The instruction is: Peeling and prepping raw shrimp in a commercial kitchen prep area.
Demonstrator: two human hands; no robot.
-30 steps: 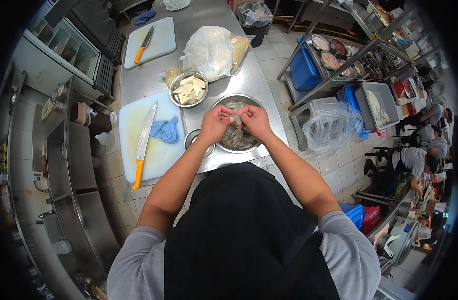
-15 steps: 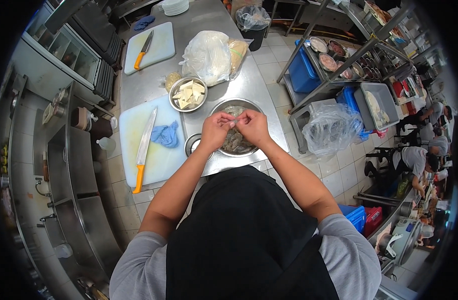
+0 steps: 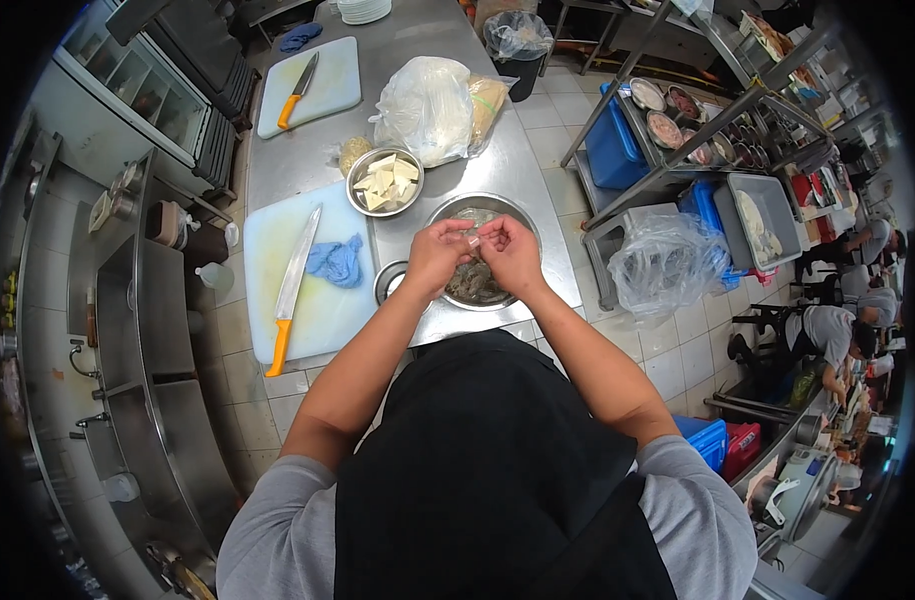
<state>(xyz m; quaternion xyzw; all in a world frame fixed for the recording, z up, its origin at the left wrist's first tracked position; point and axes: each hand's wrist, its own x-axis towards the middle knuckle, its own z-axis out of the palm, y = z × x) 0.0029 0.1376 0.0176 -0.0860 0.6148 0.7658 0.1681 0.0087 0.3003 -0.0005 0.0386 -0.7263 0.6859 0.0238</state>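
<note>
Both hands are over a round steel bowl (image 3: 522,212) that holds grey, glistening pieces that look like raw shrimp (image 3: 478,286). My left hand (image 3: 438,258) and my right hand (image 3: 512,254) meet at the fingertips above it. Between those fingertips they pinch a small greyish shrimp (image 3: 474,240), mostly covered by the fingers. A small metal container (image 3: 380,284) stands by my left wrist, partly hidden by it. Up and left of the shrimp bowl is a steel bowl of pale yellow cut pieces (image 3: 388,184).
A white cutting board (image 3: 266,232) at left bears a large orange-handled knife (image 3: 298,268) and a crumpled blue cloth (image 3: 338,262). Farther off lie another board (image 3: 328,72) with a knife (image 3: 297,92), and plastic bags (image 3: 426,110). A metal rack (image 3: 618,215) stands right, with people beyond.
The view has shifted slightly, so the table appears a little farther right and higher. My hands stay together above the bowl, with the fingertips slightly repositioned.
</note>
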